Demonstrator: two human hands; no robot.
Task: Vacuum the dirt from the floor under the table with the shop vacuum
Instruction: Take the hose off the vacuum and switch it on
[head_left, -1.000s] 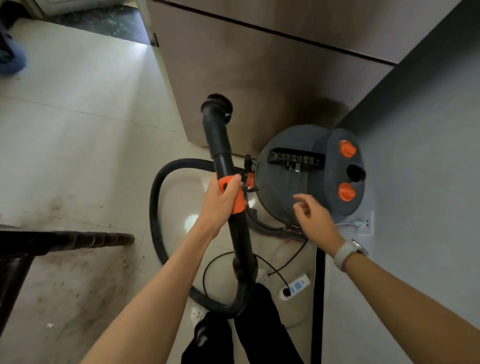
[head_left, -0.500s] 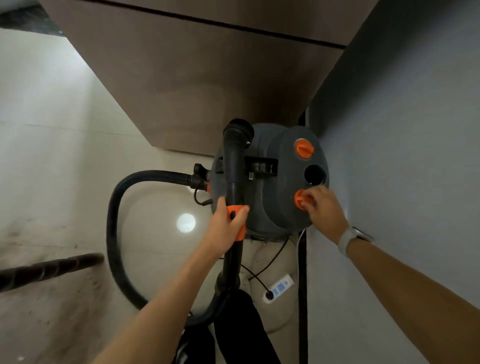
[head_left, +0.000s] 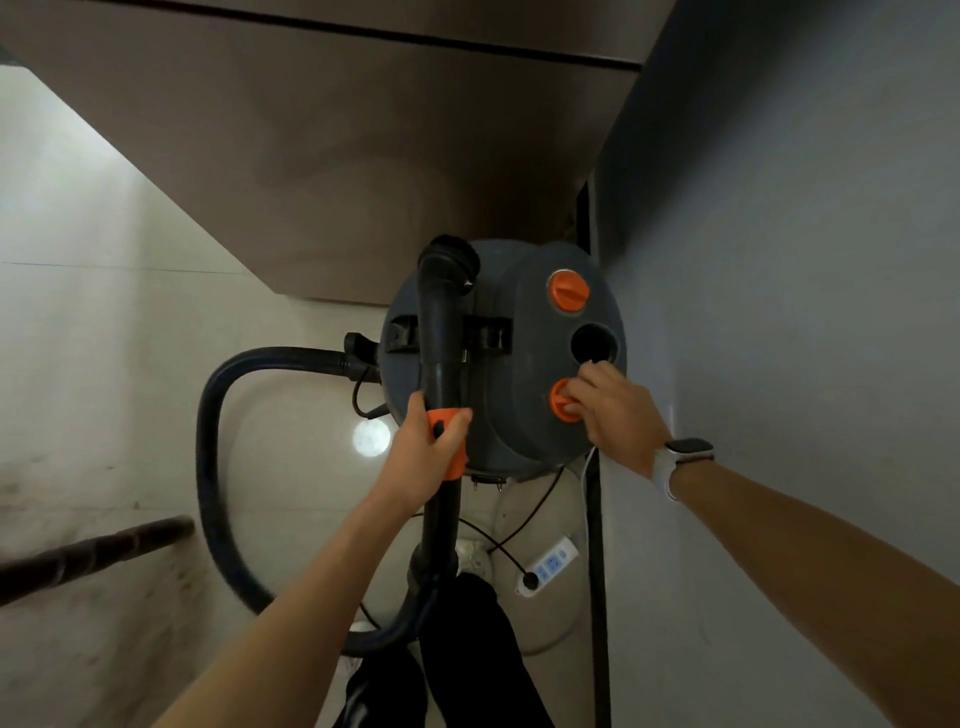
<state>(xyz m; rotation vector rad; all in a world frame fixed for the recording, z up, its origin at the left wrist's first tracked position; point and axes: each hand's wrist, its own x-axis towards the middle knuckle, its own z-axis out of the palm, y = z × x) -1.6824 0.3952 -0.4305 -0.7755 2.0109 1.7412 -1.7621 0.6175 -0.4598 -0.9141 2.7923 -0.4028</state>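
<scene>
Barely begun: right hand (head_left: 615, 410) fingers pinch the lower orange knob (head_left: 560, 400); left hand (head_left: 426, 457) fingers wrap the wand (head_left: 440, 332) (floor dirt untouched).

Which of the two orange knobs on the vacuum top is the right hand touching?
The near orange knob, below the round black opening; the right hand pinches it. The far orange knob, toward the cabinet, is untouched.
</scene>
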